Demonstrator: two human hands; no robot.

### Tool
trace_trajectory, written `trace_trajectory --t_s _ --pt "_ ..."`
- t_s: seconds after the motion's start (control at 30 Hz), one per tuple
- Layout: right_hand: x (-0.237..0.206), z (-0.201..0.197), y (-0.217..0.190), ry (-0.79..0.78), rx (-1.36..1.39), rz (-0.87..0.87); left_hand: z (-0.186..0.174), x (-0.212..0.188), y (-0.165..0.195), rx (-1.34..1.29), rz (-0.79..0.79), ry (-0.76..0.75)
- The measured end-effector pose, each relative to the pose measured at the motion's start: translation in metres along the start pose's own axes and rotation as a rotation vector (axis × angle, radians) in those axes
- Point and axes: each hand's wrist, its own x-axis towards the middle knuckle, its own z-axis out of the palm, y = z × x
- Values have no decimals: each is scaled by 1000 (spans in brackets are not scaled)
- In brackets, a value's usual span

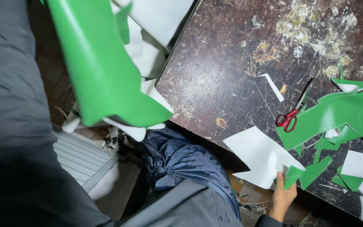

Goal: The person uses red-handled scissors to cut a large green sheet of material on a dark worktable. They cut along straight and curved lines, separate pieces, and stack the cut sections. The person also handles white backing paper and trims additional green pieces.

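Table's left half (215,80) lies open; scissors (290,115) and, seemingly loose, scraps (341,113) crowd right.

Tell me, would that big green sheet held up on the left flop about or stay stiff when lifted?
The large green sheet with a white back probably flexes: it bows and its cut edges curl. It looks thin, so likely light for its size. Its glossy face may be slippery. What holds it is out of view; the right hand grips a smaller green-and-white offcut at the dark scratched table edge.
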Motion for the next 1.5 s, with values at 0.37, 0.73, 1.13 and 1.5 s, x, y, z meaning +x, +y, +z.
trace_trajectory --t_s 0.37,0.73,1.13,1.5 --pt "-52 -22 8 122 1 48 12 0 10 -15 -178 -149" --pt "-67 -17 19 130 -17 141 115 -93 26 -49 -262 -1261" --pt "-28 11 -47 -132 1 19 80 -358 71 -1004 -1018 -351" --pt "45 58 -146 -881 290 -311 27 -212 306 -1025 177 -525"
